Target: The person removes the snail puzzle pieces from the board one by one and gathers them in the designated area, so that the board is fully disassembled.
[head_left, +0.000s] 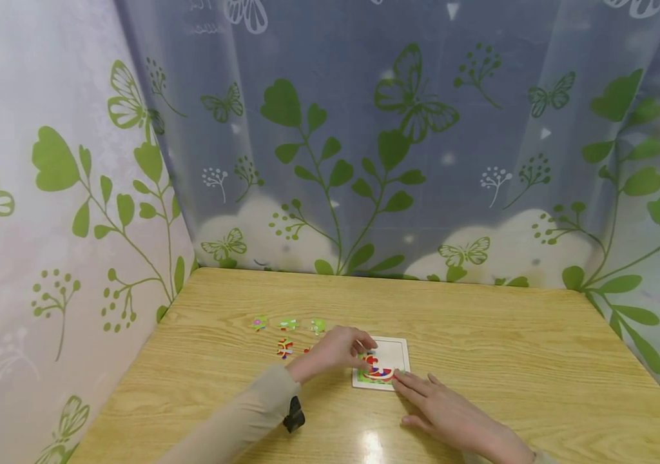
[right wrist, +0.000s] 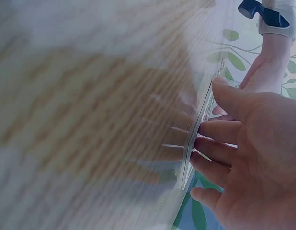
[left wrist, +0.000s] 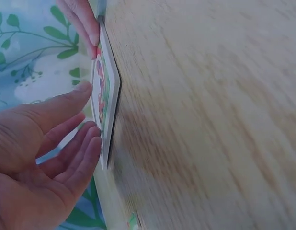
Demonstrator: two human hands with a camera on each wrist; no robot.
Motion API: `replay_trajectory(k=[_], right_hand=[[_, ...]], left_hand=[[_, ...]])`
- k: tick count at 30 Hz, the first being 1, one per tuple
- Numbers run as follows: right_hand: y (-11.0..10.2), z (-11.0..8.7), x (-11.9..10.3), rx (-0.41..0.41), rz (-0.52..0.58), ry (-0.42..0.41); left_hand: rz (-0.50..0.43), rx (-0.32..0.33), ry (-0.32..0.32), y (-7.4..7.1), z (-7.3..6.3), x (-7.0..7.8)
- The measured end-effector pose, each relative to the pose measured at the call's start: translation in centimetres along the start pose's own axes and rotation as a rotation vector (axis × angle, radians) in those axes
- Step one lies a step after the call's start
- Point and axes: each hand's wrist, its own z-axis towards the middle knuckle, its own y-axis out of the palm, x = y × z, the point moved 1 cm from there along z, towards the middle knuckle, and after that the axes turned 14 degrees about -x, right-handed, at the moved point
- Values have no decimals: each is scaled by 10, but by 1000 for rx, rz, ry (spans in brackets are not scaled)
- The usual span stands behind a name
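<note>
A square white-framed jigsaw board (head_left: pixel 401 345) lies on the table, with colourful pieces (head_left: pixel 385 374) fitted along its lower and left part. My left hand (head_left: pixel 338 351) reaches over the board's left side, thumb and fingers spread apart. In the left wrist view, the thumb (left wrist: pixel 76 96) and fingertips come close to the pieces, and I see nothing between them. Low at the board's right corner, my right hand (head_left: pixel 446 409) rests with its fingers nearly straight. Its fingertips touch the board's edge (right wrist: pixel 186 165) in the right wrist view.
Several loose puzzle pieces lie left of the board, among them a green and pink one (head_left: pixel 258 323), a green one (head_left: pixel 318 326) and a red one (head_left: pixel 285 348). Patterned curtains (head_left: pixel 330 161) stand around the wooden table (head_left: pixel 498 341). A black strap (head_left: pixel 294 415) hangs at the left wrist.
</note>
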Motion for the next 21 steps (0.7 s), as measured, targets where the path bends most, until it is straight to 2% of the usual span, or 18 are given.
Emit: replay_trajectory(k=[4, 12, 21], right_hand=[[0, 0, 0, 3, 4, -2], [0, 0, -1, 16, -13, -5], [0, 0, 0, 31, -23, -8]], left_hand=[[31, -2, -27, 0, 0, 3], [191, 14, -45, -1, 1, 5], [214, 7, -74, 0, 1, 4]])
